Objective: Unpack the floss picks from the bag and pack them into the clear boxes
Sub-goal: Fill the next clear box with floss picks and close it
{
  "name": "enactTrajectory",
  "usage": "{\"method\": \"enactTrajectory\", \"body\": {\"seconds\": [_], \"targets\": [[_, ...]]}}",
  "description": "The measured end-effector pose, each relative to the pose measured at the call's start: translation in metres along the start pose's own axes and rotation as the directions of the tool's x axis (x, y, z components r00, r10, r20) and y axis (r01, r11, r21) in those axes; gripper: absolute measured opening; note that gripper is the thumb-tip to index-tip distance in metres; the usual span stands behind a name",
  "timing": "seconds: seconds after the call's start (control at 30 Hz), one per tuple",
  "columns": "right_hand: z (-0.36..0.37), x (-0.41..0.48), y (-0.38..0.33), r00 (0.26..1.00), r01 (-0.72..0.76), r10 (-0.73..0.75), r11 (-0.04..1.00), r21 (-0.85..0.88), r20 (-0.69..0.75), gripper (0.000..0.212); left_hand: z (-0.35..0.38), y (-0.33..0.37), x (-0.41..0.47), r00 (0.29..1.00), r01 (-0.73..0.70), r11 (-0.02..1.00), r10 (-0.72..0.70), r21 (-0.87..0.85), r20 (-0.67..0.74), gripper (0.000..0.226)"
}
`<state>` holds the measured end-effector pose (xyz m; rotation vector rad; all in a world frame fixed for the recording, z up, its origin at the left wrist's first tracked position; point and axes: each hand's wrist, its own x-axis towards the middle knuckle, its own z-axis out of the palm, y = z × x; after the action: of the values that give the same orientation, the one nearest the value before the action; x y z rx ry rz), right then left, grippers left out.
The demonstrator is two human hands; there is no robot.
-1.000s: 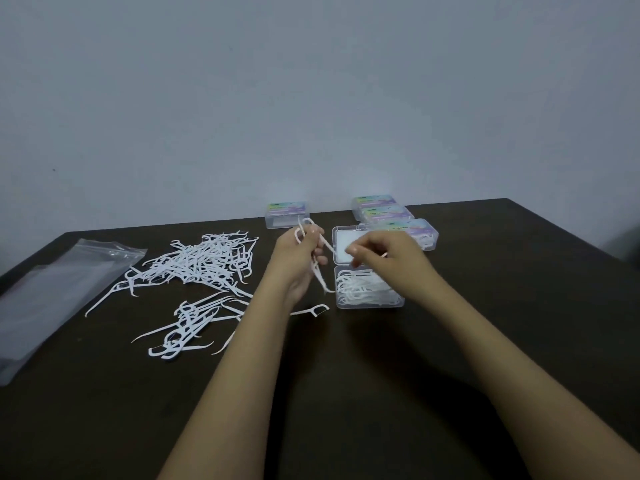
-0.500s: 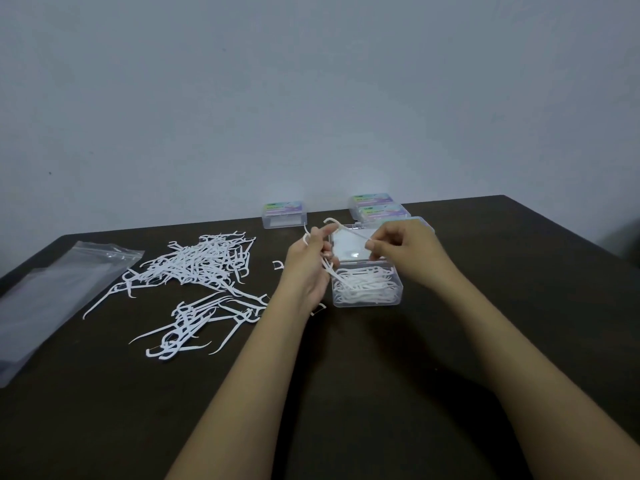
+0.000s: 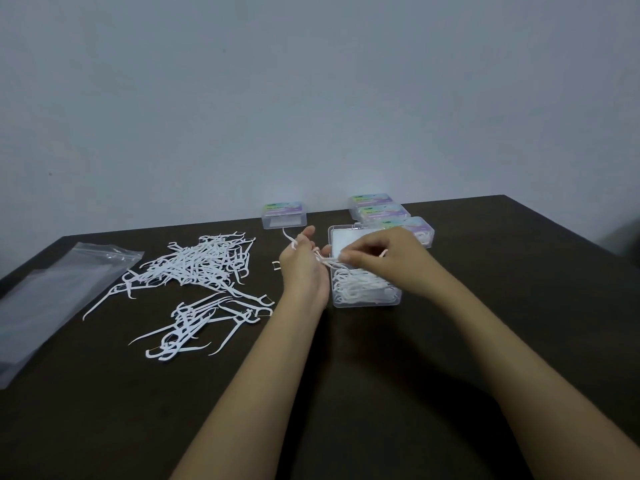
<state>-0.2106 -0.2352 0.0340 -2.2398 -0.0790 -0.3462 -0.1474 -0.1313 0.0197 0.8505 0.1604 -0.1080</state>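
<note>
Far left, the empty clear bag (image 3: pixel 52 306) lies flat on the dark table (image 3: pixel 485 323). Next, loose floss picks (image 3: pixel 201 265) sprawl in a heap. The left hand (image 3: pixel 303 268) grips a few picks, fingers curled. Over the open clear box (image 3: pixel 367 304), part-filled with picks, the right hand (image 3: pixel 388 258) pinches one pick. Closed boxes (image 3: pixel 381 211) sit behind.

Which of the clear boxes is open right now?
The nearest box, under the right hand, with its lid folded back; the four closed boxes behind it have labelled lids shut.
</note>
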Motion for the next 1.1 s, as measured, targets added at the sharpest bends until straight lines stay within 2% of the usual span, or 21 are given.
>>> {"method": "enactTrajectory", "body": {"seconds": [0.1,0.17,0.33,0.4,0.5,0.6,0.7,0.8,0.97,1.1], "targets": [[0.012,0.002,0.002,0.999,0.036,-0.035,0.995,-0.092,0.007,0.020,0.001,-0.005,-0.005,0.998,0.042,0.999,-0.041,-0.013,0.050,0.030],[0.012,0.003,0.004,0.998,0.051,-0.053,0.994,-0.094,-0.018,0.014,0.002,-0.008,-0.008,0.995,0.057,0.998,-0.056,-0.007,0.085,0.031],[0.002,0.003,0.006,0.997,0.029,-0.024,0.997,0.066,-0.069,0.004,0.001,-0.009,-0.008,0.991,0.057,0.997,-0.051,-0.045,0.121,0.033],[0.002,0.003,0.006,0.999,0.037,-0.034,0.994,0.101,-0.026,0.010,0.001,-0.010,-0.006,0.991,0.070,0.996,-0.063,-0.057,0.116,0.033],[0.011,0.004,0.008,0.996,0.083,-0.083,0.997,0.000,0.019,0.017,0.000,-0.012,-0.006,0.992,0.076,0.996,-0.070,-0.052,0.107,0.031],[0.014,0.007,0.009,0.995,0.089,-0.093,0.991,-0.096,-0.040,0.013,0.000,-0.012,-0.005,0.992,0.065,0.997,-0.059,-0.052,0.111,0.031],[0.013,0.006,0.010,0.995,0.077,-0.081,0.995,-0.067,-0.062,0.010,0.000,-0.011,-0.003,0.991,0.044,0.997,-0.036,-0.056,0.131,0.030],[0.017,0.005,0.011,0.997,0.053,-0.053,0.999,-0.010,-0.062,0.016,0.001,-0.011,-0.005,0.985,0.047,0.998,-0.041,-0.032,0.165,0.030],[0.015,0.008,0.013,0.996,0.043,-0.051,0.993,-0.113,-0.074,0.017,-0.001,-0.009,-0.003,0.968,0.073,0.996,-0.058,-0.054,0.242,0.030],[0.005,0.007,0.013,0.995,0.028,-0.042,0.988,-0.151,-0.087,0.018,-0.004,-0.008,-0.003,0.946,0.094,0.995,-0.102,0.040,0.308,0.031]]}}
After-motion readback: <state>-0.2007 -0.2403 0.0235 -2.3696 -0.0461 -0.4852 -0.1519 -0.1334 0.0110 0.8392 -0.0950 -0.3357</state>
